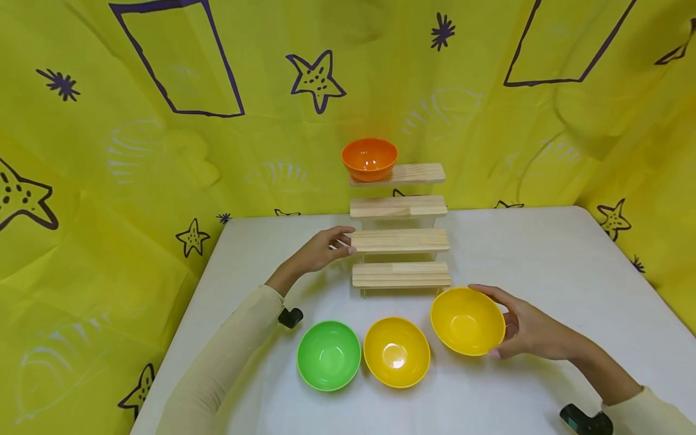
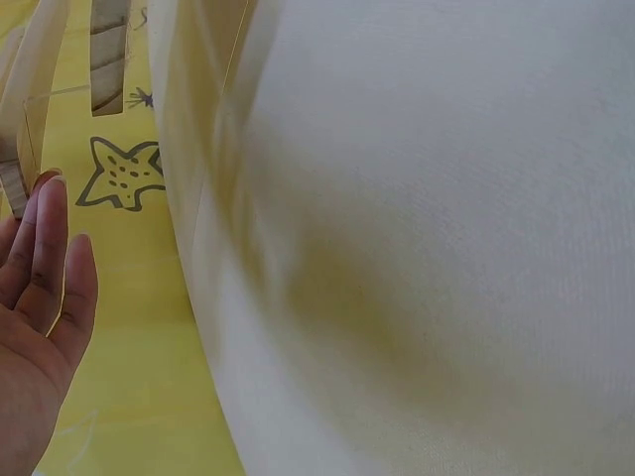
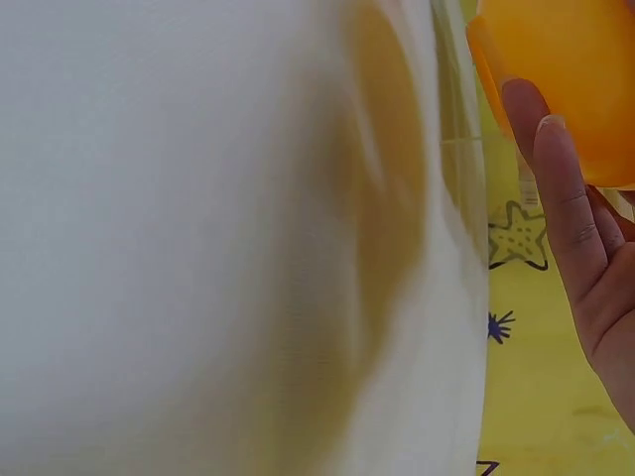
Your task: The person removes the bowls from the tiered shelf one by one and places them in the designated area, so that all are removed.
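My right hand point(image 1: 535, 329) grips a yellow bowl point(image 1: 467, 320) by its right side, thumb near the front rim and fingers round the back. The bowl tilts slightly, just off the stand's lowest step. In the right wrist view, fingers lie along the outer wall of this bowl point(image 3: 571, 89). At the left end of a wooden step stand point(image 1: 399, 240), my left hand point(image 1: 325, 249) holds the second step from the bottom between thumb and fingers. An orange bowl point(image 1: 370, 160) rests on the top step, toward its left end.
A green bowl point(image 1: 328, 356) and another yellow bowl point(image 1: 397, 352) stand side by side on the white table point(image 1: 544, 254), in front of the stand. Behind the table hangs a yellow cloth point(image 1: 261, 157) with drawn stars and fish.
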Available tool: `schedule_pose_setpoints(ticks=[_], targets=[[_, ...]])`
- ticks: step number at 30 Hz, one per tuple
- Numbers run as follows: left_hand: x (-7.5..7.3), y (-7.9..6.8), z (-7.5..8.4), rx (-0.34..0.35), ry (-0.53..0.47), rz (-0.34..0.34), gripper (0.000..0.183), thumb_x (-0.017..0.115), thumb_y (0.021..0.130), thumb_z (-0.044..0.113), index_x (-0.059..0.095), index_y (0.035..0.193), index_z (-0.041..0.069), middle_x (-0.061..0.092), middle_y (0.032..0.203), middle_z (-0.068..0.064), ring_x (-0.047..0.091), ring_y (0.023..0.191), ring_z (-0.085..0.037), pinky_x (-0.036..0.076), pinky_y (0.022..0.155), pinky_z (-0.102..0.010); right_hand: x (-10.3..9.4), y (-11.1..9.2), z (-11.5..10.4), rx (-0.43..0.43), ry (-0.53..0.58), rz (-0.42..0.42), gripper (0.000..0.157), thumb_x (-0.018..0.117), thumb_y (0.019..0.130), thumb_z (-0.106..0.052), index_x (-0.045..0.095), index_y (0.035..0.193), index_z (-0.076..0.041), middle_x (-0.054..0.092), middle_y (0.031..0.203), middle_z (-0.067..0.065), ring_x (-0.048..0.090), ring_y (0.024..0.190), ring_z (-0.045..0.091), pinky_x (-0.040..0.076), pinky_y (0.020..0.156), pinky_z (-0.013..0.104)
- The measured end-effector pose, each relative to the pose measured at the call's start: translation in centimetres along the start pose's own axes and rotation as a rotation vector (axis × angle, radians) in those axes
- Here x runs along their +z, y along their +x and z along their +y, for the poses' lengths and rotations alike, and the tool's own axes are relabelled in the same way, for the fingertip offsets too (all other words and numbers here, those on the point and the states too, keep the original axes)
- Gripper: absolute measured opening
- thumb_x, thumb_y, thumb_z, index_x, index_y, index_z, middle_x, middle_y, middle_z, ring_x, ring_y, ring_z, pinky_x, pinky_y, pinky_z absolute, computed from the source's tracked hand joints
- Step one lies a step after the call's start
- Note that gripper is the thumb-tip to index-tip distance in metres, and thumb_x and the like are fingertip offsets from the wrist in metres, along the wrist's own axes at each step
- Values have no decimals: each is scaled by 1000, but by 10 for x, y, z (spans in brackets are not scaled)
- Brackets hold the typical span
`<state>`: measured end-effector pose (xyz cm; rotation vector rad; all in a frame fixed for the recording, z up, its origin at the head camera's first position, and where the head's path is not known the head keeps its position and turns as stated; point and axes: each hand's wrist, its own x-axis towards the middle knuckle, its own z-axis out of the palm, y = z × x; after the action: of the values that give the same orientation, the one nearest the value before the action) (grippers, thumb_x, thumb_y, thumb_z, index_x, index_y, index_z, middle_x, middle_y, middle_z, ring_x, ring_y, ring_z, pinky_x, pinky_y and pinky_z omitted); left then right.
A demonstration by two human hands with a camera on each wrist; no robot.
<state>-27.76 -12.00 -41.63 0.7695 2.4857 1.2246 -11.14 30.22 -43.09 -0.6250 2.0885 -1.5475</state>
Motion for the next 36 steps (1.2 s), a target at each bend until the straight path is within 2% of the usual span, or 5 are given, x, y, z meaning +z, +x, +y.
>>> schedule_pose_setpoints(ticks=[11, 17, 19, 23, 36], targets=[[0, 0, 0, -4, 0, -2, 54, 66, 99, 23, 48, 148, 8, 64, 127, -18, 63, 109, -29, 52, 90, -38, 5, -7, 5, 22, 55, -29, 97, 77, 81, 0, 19, 158, -11, 40, 145, -14, 70, 93, 34, 61, 78, 40], [0, 0, 1, -10, -4, -5, 55, 66, 99, 24, 47, 148, 8, 64, 127, -18, 63, 109, -29, 52, 90, -37, 9, -10, 3, 81, 27, -23, 97, 79, 80, -4, 20, 157, -10, 22, 158, 18, 70, 90, 31, 61, 75, 38], [0, 0, 2, -11, -4, -6, 55, 66, 99, 24, 47, 148, 8, 64, 127, -18, 63, 109, -28, 52, 90, -37, 9, -10, 5, 83, 18, -25, 98, 80, 80, -4, 21, 157, -10, 23, 159, 11, 70, 88, 30, 61, 74, 37], [1, 0, 1, -9, -5, -6, 55, 66, 99, 24, 47, 148, 9, 64, 127, -18, 63, 109, -29, 52, 90, -38, 10, -12, 10, 68, 24, -44, 97, 78, 80, -2, 21, 158, -11, 34, 144, -20, 71, 87, 31, 60, 74, 36], [0, 0, 0, -3, -1, -2, 55, 66, 99, 24, 47, 148, 8, 63, 128, -18, 63, 110, -29, 52, 91, -39, 14, -13, 16, 43, 119, -102, 99, 76, 80, 2, 17, 159, -10, 35, 146, -12, 71, 94, 35, 60, 82, 39]])
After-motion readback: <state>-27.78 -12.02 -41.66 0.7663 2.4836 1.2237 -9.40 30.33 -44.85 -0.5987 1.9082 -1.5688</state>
